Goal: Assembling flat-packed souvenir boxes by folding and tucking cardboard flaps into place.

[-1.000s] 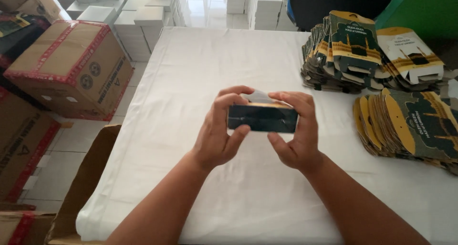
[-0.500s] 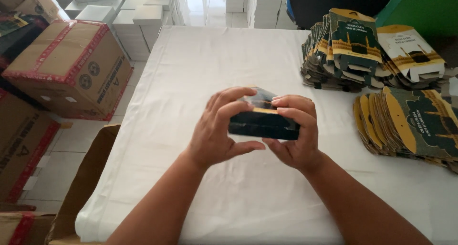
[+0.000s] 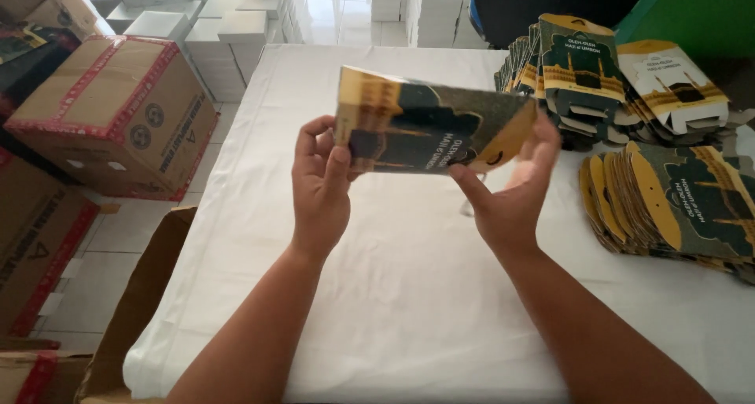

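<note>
I hold a printed cardboard gift box, dark green and gold, up above the white-clothed table. Its broad printed face is turned toward me and lies sideways. My left hand grips the box's left end, thumb across the front. My right hand supports the right end from underneath, fingers spread behind it. The box looks folded into shape; its far side is hidden.
Flat, unfolded boxes of the same print lie fanned at the right, with a taller stack behind them. Brown shipping cartons stand on the floor at left, an open carton flap by the table's near corner. White boxes are piled beyond.
Both hands have lifted the box and rotated it, so the narrow edge seen before has given way to the broad printed face. The box now sits higher and closer to me.
</note>
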